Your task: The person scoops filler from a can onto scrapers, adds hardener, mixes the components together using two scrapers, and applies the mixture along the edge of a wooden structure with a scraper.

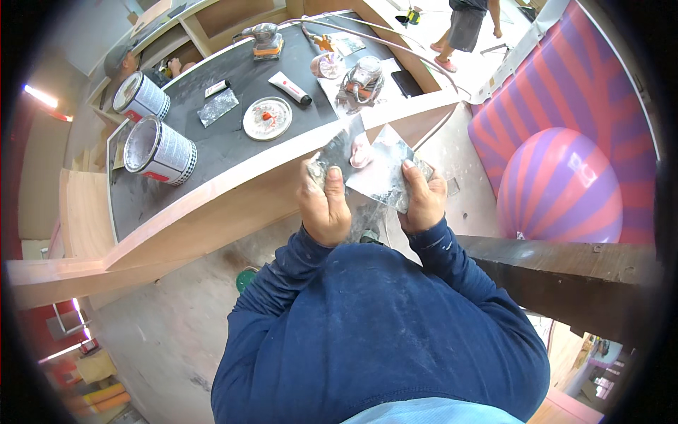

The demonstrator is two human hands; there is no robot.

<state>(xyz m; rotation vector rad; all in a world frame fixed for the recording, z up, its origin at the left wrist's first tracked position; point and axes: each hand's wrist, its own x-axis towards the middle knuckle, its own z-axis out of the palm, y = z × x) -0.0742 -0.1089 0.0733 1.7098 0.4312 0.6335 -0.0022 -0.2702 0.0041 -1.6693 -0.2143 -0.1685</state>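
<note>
A small lump of pink paste (361, 153) sat just above the centre of the frame, in the narrow zone where the left metal plate (340, 150) and the right metal plate (381, 173) met; which of the two bore it could not be told. The lump's longer axis ran roughly up and down the frame. It lay up and to the right of the left thumb, up and to the left of the right thumb, with the left hand (326, 210) slightly nearer. That hand was gripping the left plate, thumb on top and pointing up the frame; the right hand (426, 198) gripped the right plate likewise, its thumb angled up and left. Both forearms rose from the lower part of the frame, with the wrists apart and the plates angled together.
</note>
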